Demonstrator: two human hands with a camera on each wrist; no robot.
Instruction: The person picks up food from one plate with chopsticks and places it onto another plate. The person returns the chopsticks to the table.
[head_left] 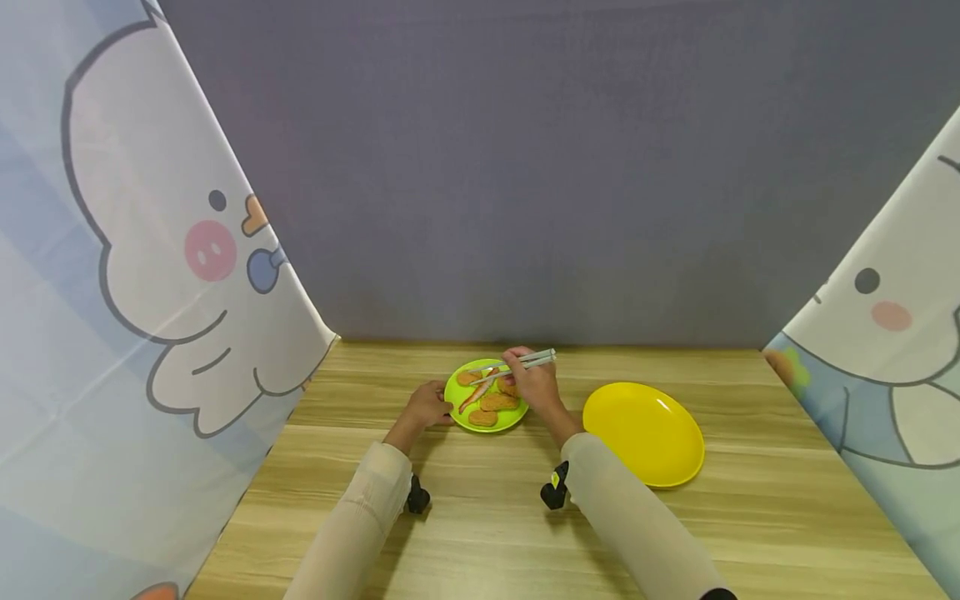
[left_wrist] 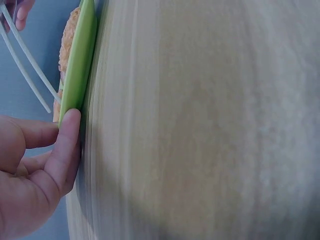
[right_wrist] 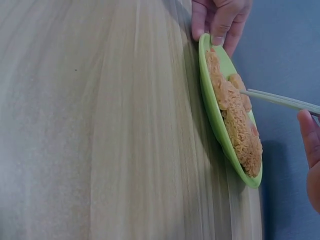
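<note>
A small lime-green plate (head_left: 453,395) lies on the table, bearing several breaded brown pieces (head_left: 498,402) and one red-and-white shrimp-like piece (head_left: 476,397). My left hand (head_left: 429,406) pinches the plate's left rim; in the left wrist view, the fingers (left_wrist: 69,130) grip the plate edge (left_wrist: 82,55). A pair of pale chopsticks (head_left: 536,358) is held in my right hand (head_left: 536,383), their tips reaching over the plate's upper left. The right wrist view has the chopsticks (right_wrist: 280,99) beside a breaded piece (right_wrist: 240,90); whether they touch it, I cannot tell.
To the right, beside my right forearm, a larger yellow oval plate (head_left: 645,433) rests on the wood-grain table (head_left: 480,517). A grey panel (head_left: 525,183) rises behind the table. Cartoon-printed cloths (head_left: 247,350) stand at both sides.
</note>
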